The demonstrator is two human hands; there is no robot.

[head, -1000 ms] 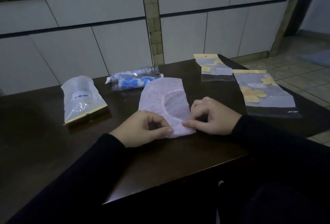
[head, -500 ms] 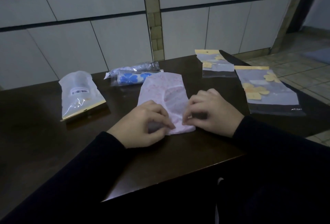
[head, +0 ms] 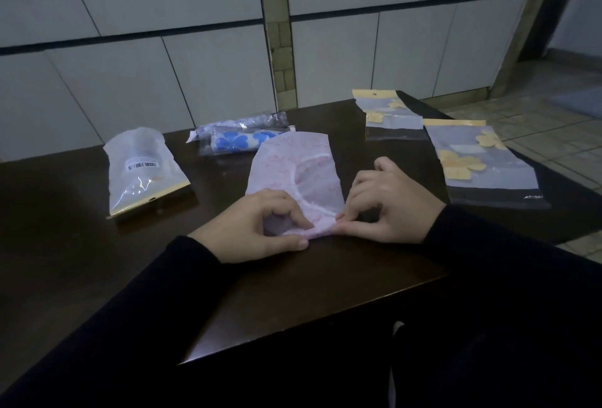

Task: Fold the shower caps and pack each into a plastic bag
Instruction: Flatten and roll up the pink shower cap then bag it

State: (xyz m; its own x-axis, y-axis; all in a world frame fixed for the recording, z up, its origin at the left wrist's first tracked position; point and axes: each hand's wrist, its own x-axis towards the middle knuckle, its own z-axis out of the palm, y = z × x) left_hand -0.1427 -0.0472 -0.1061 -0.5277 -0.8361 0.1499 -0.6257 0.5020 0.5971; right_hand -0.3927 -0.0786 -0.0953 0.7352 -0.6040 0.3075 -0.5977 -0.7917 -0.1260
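We see a dark brown glossy table (head: 97, 277) set against a wall of pale panels (head: 202, 75) with dark horizontal seams and a strip of small beige tiles (head: 277, 49); tiled floor (head: 553, 134) at right. The pink shower cap (head: 293, 170) lies flat mid-table, its near edge bunched between both hands. Left hand (head: 250, 228) pinches that near edge, thumb and forefinger curled round the plastic; right hand (head: 387, 209) pinches the same edge from the right, fingers bent. Both sleeves black. Far left a packed frosted bag (head: 143, 173) carries a white barcode label (head: 141, 165), digits unreadable. Behind the cap lie two rolled blue-flower caps in clear wrap (head: 241, 137). At right, two flat plastic bags with yellow headers and yellow flowers: far one (head: 387, 114), near one (head: 479, 163). No brand text legible
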